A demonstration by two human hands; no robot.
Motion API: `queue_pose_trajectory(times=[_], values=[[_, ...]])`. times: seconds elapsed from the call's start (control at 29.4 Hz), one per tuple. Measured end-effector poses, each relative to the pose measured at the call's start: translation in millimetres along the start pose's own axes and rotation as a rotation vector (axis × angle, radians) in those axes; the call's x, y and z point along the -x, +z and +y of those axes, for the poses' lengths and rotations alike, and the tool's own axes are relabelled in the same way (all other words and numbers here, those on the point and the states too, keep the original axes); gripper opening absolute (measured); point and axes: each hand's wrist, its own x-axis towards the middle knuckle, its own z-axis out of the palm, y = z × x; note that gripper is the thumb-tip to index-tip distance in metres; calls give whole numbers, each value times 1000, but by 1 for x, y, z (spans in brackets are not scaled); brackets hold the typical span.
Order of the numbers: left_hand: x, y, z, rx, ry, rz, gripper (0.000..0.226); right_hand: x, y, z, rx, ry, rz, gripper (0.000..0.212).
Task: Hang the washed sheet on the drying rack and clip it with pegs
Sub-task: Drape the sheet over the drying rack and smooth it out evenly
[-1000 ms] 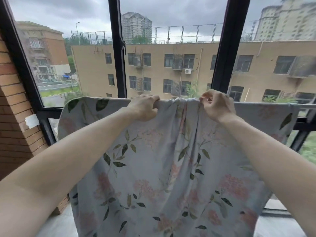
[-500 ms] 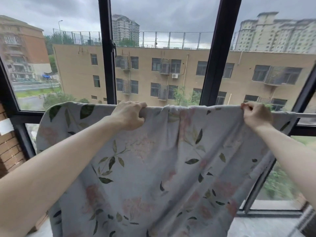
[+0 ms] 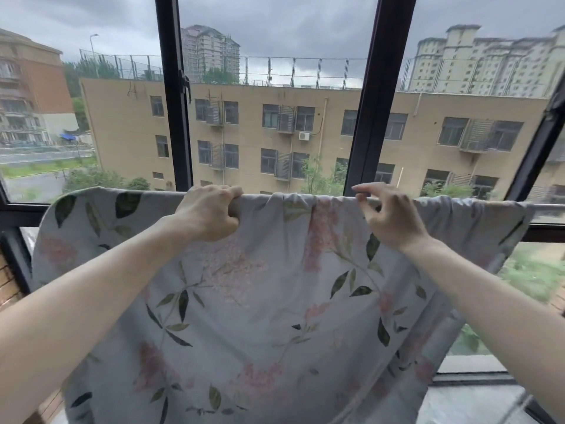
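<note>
Rack bar (image 3: 547, 206) mostly under sheet (image 3: 260, 301)

The sheet (image 3: 244, 301), pale grey-blue and printed with pink blossoms and dark green leaves, was draped over the horizontal rail of the drying rack (image 3: 548, 207), seen bare only at the right end. Its top edge was gathered in folds along the rail, and the near side hung down in loose creases.

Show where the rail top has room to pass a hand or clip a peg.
Free: the fold between left hand and right hand; the sheet's stretches outside each hand; bare rail past its right edge. Crowded only at the hands.
</note>
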Motion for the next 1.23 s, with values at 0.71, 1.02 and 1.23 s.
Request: queue_pose_trajectory(times=[0.71,1.02,1.23], values=[[-38,-14,129,-48,-300,-268,34,6,-46,162,133,4,-13,43],[-96,53,314,67,-64,-126,52,1,-74,195,157,-68,-141,31],[-101,62,320,10,-149,-49,36,7,-115,276,111,26,-114,47]])
